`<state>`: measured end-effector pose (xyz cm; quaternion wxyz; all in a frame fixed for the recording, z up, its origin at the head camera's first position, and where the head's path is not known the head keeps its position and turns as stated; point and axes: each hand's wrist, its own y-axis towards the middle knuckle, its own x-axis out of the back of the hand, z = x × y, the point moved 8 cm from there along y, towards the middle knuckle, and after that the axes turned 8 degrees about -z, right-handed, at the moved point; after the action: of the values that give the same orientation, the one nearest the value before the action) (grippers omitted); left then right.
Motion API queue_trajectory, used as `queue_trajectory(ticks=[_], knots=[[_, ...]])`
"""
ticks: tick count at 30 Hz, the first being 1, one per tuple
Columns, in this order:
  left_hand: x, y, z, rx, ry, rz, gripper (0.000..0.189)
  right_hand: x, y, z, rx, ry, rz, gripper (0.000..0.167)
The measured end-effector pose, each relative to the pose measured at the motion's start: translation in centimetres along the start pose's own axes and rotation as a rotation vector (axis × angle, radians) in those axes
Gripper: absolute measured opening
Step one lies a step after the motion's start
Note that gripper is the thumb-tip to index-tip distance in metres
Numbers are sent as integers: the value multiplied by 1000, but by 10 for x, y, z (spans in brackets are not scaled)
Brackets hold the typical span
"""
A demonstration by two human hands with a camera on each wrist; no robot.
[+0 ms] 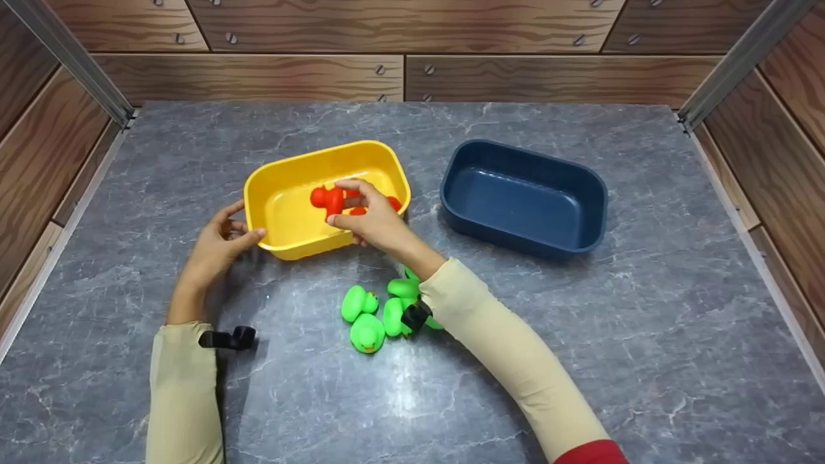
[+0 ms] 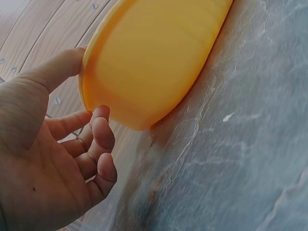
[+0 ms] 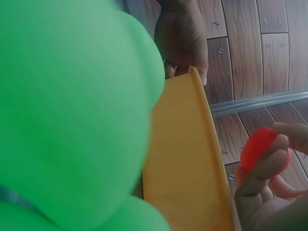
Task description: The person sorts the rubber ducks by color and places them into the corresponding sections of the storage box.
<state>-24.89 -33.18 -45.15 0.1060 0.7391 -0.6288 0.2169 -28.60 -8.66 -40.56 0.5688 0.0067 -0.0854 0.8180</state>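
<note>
"One red toy (image 1: 334,201) is up in the air over there, isn't it?"

"Yes, pinched in the person's right hand (image 1: 380,222). The thumb sits on the near side, the fingers on the far side, with the toy between them. Its rounded end pokes out past the fingertips, toward the left."

"Over which bin?"

"The yellow bin (image 1: 285,218). Seen from the right wrist, the toy is higher than the rim and apart from it. More red toys (image 1: 393,203) lie lower down, partly hidden by that hand."

"And the left hand (image 1: 216,245)?"

"It holds the left end of the yellow bin: thumb at the rim by the near corner, fingers to the outside, some of them loosely bent."

"What's that green bunch?"

"Green ducks (image 1: 367,330), crowded on the grey marbled table (image 1: 303,399) nearer the person, some partly covered by the right sleeve (image 1: 509,348)."

"Anything to the right?"

"A dark blue bin (image 1: 528,206), apart from the yellow one and angled the opposite way."
</note>
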Motion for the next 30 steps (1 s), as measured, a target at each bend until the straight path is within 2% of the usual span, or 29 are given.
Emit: queue_trajectory(ticks=[9, 12, 19, 25, 30], knots=[[0, -2, -3, -8, -13, -20, 78, 0, -2, 3, -8, -38, 16, 74], [-1, -1, -4, -9, -27, -26, 77, 4, -5, 5, 8, -44, 33, 73], [-2, -2, -4, 6, -46, -20, 78, 18, -14, 9, 35, -23, 41, 67], [-2, -1, -5, -9, -42, -14, 78, 32, -25, 16, 67, 17, 67, 65], [-1, 0, -1, 8, -36, -14, 79, 46, -36, 19, 89, -24, 104, 68]])
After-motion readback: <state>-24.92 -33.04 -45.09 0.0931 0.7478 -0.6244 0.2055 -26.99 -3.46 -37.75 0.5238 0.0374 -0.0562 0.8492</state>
